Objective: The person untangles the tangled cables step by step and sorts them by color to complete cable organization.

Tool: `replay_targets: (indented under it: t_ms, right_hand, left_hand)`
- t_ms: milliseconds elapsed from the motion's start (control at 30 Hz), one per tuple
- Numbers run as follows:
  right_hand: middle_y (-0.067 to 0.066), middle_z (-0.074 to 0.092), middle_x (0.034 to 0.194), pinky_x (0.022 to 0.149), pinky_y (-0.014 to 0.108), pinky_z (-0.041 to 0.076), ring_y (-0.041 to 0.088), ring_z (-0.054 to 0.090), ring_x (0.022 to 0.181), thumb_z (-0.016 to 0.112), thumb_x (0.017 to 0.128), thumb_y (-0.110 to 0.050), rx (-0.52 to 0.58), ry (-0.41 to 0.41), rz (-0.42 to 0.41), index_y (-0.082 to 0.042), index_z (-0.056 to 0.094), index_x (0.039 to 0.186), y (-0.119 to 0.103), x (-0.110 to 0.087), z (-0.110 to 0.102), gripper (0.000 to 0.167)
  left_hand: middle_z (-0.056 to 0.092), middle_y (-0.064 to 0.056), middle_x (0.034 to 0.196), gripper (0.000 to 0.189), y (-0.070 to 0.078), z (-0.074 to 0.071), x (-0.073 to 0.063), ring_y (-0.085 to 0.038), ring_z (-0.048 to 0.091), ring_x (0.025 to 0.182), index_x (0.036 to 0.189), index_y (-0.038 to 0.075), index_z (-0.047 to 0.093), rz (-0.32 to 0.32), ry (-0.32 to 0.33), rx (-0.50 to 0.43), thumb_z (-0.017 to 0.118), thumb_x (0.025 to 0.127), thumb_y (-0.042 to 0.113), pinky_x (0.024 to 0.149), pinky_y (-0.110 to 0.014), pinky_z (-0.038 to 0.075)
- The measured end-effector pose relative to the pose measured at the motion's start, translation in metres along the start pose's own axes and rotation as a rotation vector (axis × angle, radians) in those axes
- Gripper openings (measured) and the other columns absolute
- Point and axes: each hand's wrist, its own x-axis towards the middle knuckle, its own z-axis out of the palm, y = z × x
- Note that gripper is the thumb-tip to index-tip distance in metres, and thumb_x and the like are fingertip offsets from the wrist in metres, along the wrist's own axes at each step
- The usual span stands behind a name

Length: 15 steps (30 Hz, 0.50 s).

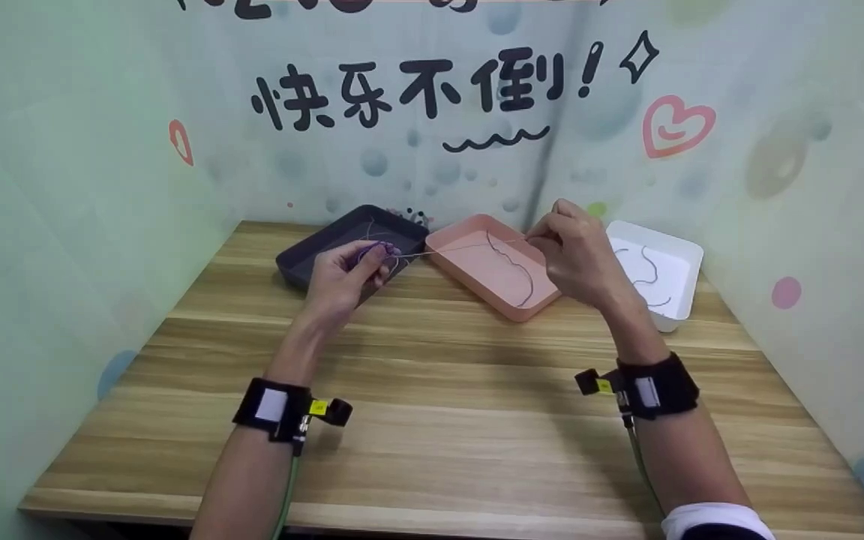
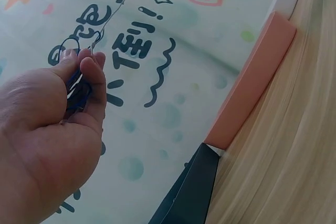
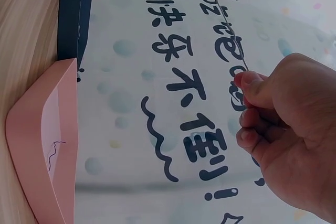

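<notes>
My left hand point(image 1: 342, 279) holds a small tangled bundle of purple-blue string point(image 2: 79, 97) between thumb and fingers, above the dark tray point(image 1: 298, 259). A loop of it stands up beyond the fingertips in the left wrist view. From the bundle a thin pale strand point(image 1: 469, 245) runs nearly straight across to my right hand point(image 1: 580, 253), raised between the pink tray point(image 1: 456, 274) and the white tray point(image 1: 690, 279). Thumb and forefinger of the right hand pinch that strand, as the right wrist view shows. Part of the bundle is hidden by the left fingers.
A wavy dark string point(image 1: 511, 261) lies in the pink tray. Several short strings point(image 1: 655, 268) lie in the white tray. All three trays stand along the back of the wooden table point(image 1: 447, 435), against a printed backdrop point(image 1: 402, 172); green cables point(image 1: 286, 495) run along both forearms.
</notes>
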Motion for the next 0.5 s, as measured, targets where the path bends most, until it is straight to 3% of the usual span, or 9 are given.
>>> replay_targets:
  t_ms: [100,200,267,500]
  right_hand:
    - [0.015,0.062,0.09,0.07,0.016,0.041,0.027,0.064,0.085,0.075,0.1,0.011,0.005,0.005,0.004,0.003,0.081,0.096,-0.0002,0.0003,0.0003,0.01]
    - [0.015,0.062,0.09,0.07,0.016,0.041,0.026,0.064,0.085,0.075,0.1,0.011,0.004,0.009,0.003,0.003,0.081,0.096,-0.0003,-0.0001,0.0008,0.01]
    - [0.016,0.062,0.09,0.07,0.016,0.041,0.026,0.063,0.084,0.076,0.1,0.01,0.006,0.012,-0.002,0.004,0.08,0.095,-0.0001,-0.0008,0.0009,0.009]
    - [0.017,0.063,0.09,0.07,0.015,0.042,0.025,0.063,0.083,0.076,0.101,0.008,0.018,0.014,-0.012,0.004,0.081,0.096,0.0028,-0.0017,0.0012,0.008]
  left_hand:
    - [0.084,-0.011,0.105,0.008,-0.0003,0.0002,0.0003,-0.011,0.071,0.078,0.109,0.002,0.069,0.024,0.031,0.007,0.069,0.113,0.009,0.071,-0.023,0.062]
    - [0.084,-0.01,0.102,0.013,-0.0001,-0.0006,-0.0001,-0.012,0.073,0.079,0.102,0.007,0.064,0.02,0.037,0.011,0.07,0.112,0.01,0.075,-0.025,0.066]
    - [0.083,-0.003,0.094,0.015,-0.0001,-0.0012,-0.0007,-0.012,0.075,0.08,0.1,0.006,0.065,0.001,0.026,0.002,0.072,0.112,0.011,0.078,-0.025,0.067]
    - [0.08,-0.005,0.091,0.024,0.0012,-0.0054,-0.0018,-0.012,0.078,0.082,0.104,0.0,0.077,-0.043,0.004,0.033,0.076,0.111,0.023,0.083,-0.028,0.07]
